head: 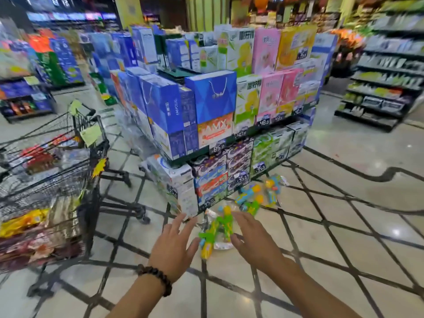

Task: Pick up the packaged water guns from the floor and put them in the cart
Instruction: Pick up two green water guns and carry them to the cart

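Several packaged water guns lie on the tiled floor at the foot of a stacked box display. The nearest package (216,228), green and yellow in clear plastic, lies between my two hands. My left hand (175,246), with a bead bracelet on its wrist, hovers just left of it with fingers spread. My right hand (251,239) hovers just right of it, fingers straight, holding nothing. More packaged water guns (259,197) lie farther back to the right. The black wire cart (87,171) stands at the left.
The cart holds snack packets and red packages. A large display of stacked drink boxes (213,115) fills the middle, its bottom corner close to my left hand. Store shelves (385,83) line the right side and the far left. Open tiled floor spreads to the right.
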{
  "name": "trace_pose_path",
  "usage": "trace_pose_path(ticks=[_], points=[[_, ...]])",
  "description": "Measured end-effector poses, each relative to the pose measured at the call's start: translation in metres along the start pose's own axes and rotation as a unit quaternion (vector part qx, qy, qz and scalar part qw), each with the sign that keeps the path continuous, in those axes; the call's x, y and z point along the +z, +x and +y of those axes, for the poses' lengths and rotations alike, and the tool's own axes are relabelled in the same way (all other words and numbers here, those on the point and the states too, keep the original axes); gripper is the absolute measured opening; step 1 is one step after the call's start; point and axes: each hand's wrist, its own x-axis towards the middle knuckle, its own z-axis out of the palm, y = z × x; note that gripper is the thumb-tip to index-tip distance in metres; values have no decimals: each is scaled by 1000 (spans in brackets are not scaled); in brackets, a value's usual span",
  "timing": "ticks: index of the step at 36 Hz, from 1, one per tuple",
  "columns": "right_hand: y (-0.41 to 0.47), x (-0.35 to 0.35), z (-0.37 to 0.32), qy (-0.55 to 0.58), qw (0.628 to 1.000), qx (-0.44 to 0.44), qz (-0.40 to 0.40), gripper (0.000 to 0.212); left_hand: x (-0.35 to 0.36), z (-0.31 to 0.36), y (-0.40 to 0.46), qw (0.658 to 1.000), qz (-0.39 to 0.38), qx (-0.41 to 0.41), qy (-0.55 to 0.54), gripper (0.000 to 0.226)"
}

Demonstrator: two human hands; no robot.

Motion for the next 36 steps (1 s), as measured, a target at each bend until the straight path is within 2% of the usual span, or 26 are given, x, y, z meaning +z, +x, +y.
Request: trace_pose_path(ticks=[11, 15, 21, 26, 36], points=[[98, 2, 7, -9, 998, 63, 29, 69, 17, -68, 138, 997, -36, 67, 15, 55], [127, -3, 25, -23, 995, 85, 36, 66, 25, -64, 181, 993, -51, 104, 22, 55], [178, -11, 64, -9, 994, 106, 36, 65, 36, -43, 244, 990, -88, 106, 39, 55], [248, -1, 131, 17, 995, 97, 21, 67, 73, -36, 313, 992, -95, 83, 31, 56], [392, 7, 238, 37, 997, 59, -34, 66, 145, -31, 422, 992, -113, -46, 18, 62]])
